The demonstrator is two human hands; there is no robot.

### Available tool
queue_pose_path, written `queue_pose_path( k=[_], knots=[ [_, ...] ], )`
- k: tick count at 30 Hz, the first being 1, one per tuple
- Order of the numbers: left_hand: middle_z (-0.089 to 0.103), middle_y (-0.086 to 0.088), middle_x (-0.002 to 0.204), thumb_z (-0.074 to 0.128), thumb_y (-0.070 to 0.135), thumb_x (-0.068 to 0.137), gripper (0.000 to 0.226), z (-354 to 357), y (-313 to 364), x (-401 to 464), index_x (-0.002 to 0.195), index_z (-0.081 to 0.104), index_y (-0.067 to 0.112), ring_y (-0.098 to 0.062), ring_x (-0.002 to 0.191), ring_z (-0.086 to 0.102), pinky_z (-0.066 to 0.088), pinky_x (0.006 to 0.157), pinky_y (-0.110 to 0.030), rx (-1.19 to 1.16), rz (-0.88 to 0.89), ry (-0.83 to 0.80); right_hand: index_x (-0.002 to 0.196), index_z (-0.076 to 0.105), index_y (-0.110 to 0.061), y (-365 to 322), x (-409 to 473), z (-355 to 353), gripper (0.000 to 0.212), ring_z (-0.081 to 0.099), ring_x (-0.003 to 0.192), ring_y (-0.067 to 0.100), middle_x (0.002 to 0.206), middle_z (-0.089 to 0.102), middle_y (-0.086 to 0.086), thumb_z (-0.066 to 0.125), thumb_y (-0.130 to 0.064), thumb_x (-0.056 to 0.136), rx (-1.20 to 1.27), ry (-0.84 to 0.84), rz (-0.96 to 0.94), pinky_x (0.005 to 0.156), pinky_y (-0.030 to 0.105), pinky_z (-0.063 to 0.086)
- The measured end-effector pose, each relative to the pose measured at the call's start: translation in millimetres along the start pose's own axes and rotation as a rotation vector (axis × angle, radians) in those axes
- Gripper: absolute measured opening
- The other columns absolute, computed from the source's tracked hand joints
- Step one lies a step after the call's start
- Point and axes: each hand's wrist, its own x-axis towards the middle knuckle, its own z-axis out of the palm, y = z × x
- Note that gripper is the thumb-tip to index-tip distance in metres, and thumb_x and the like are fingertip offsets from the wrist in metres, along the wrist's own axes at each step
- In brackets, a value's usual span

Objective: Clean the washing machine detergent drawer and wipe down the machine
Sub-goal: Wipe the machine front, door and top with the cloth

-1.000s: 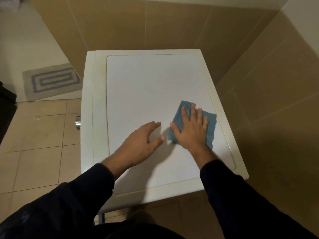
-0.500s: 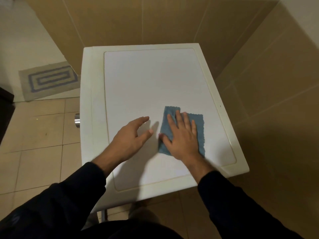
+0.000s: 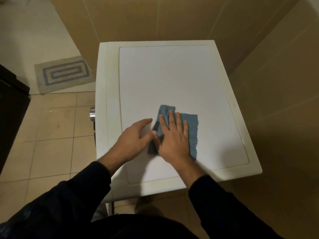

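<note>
**Already bunching: the cloth may slip from under the palm**

Right hand (image 3: 174,142) lies flat, fingers (image 3: 171,119) straight and slightly spread, pressing the blue microfibre cloth (image 3: 191,133) onto the washing machine top (image 3: 172,80). Left hand (image 3: 133,140) rests beside it, fingers relaxed, thumb near the cloth's folded left edge. That fold could roll up and leave streaks; the detergent drawer is not in view.

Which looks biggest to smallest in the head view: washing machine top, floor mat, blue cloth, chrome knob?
1. washing machine top
2. floor mat, though it lies farther from the camera, so its real size is unsure
3. blue cloth, partly covered by the right hand
4. chrome knob
</note>
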Motion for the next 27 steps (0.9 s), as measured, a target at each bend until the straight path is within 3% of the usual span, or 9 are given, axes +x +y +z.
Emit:
queue_pose_path(
  k=[6, 11, 16, 21, 24, 27],
  knots=[
    [0.043, 0.008, 0.15, 0.055, 0.04, 0.097, 0.053, -20.9, -17.5, -1.3, 0.147, 0.042, 0.028, -0.01, 0.137, 0.04, 0.031, 0.101, -0.019, -0.055, -0.041, 0.036, 0.155, 0.024, -0.018, 28.2, 16.8, -4.5, 0.087, 0.012, 0.15, 0.034, 0.163, 0.019, 0.011, 0.02, -0.074, 0.088, -0.048, 0.042, 0.119, 0.119, 0.055, 0.012],
    [0.043, 0.008, 0.151, 0.055, 0.039, 0.097, 0.053, -30.2, -28.2, -5.1, 0.147, 0.042, 0.027, -0.011, 0.136, 0.04, 0.03, 0.099, -0.018, -0.07, -0.065, 0.073, 0.156, 0.019, -0.014, -6.9, 66.3, -7.7, 0.089, 0.009, 0.149, 0.039, 0.163, 0.014, 0.018, 0.014, -0.071, 0.089, -0.051, 0.033, 0.161, 0.119, 0.057, 0.01],
    [0.043, 0.006, 0.151, 0.054, 0.041, 0.097, 0.055, -31.6, -32.0, -7.7, 0.148, 0.041, 0.026, -0.011, 0.138, 0.039, 0.03, 0.104, -0.022, -0.081, -0.064, 0.078, 0.158, 0.011, -0.016, -42.4, 32.2, -0.1, 0.082, 0.001, 0.151, 0.037, 0.165, 0.006, 0.014, 0.017, -0.068, 0.094, -0.01, 0.028, 0.039, 0.12, 0.055, 0.005],
    [0.045, 0.008, 0.149, 0.055, 0.041, 0.096, 0.053, -41.1, -39.3, -4.1, 0.146, 0.042, 0.028, -0.01, 0.137, 0.04, 0.032, 0.105, -0.024, -0.111, -0.052, 0.09, 0.157, 0.02, -0.018, -17.2, -6.8, 2.9, 0.086, 0.007, 0.151, 0.032, 0.164, 0.015, 0.01, 0.022, -0.072, 0.09, -0.007, 0.031, 0.013, 0.121, 0.052, 0.01],
    [0.046, 0.01, 0.148, 0.056, 0.04, 0.096, 0.051, -49.4, -47.4, -6.0, 0.145, 0.044, 0.03, -0.008, 0.137, 0.04, 0.033, 0.106, -0.025, -0.158, -0.06, 0.108, 0.156, 0.024, -0.018, 1.7, 11.9, -2.6, 0.089, 0.013, 0.149, 0.036, 0.162, 0.021, 0.013, 0.019, -0.076, 0.088, -0.044, 0.034, 0.085, 0.119, 0.055, 0.012],
    [0.046, 0.011, 0.147, 0.056, 0.042, 0.096, 0.052, -52.8, -56.3, -8.4, 0.145, 0.044, 0.031, -0.008, 0.137, 0.04, 0.034, 0.108, -0.028, -0.168, -0.071, 0.109, 0.157, 0.019, -0.019, -6.6, 49.0, -7.8, 0.092, 0.01, 0.149, 0.039, 0.163, 0.015, 0.015, 0.012, -0.077, 0.085, -0.059, 0.004, 0.136, 0.119, 0.057, 0.009]
  ],
)
